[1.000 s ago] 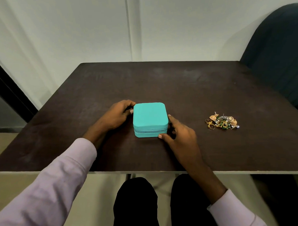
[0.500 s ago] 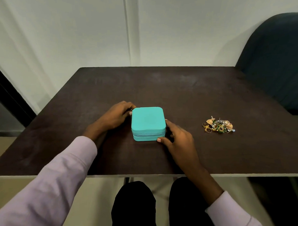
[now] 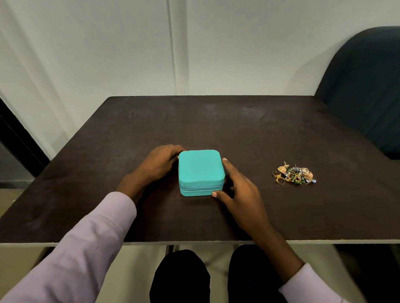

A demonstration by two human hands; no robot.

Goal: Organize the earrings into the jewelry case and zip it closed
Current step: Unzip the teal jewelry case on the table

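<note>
Both hands bracket a closed turquoise jewelry case [image 3: 201,171] on a dark table [image 3: 216,123]: the left hand [image 3: 157,163] curls its fingers against the case's left side, while the right hand [image 3: 237,190] presses its thumb tip to the front right corner and lays an extended forefinger along the right wall, its other fingers loosely bent. Whether the left fingers pinch anything at the far corner cannot be told. Square with rounded corners, the case has a matte, leather-like skin and a dark zipper seam running round its middle, lid fully down. It sits near the table's front edge, centred before the person. Well to its right lies a tangled heap of earrings [image 3: 294,175], gold filigree discs, thin hoops, green stones and small pale beads, posts sticking up. Lilac shirt sleeves [image 3: 84,246] cover both forearms. A dark upholstered chair [image 3: 371,88] with a curved back stands at the table's right side.
</note>
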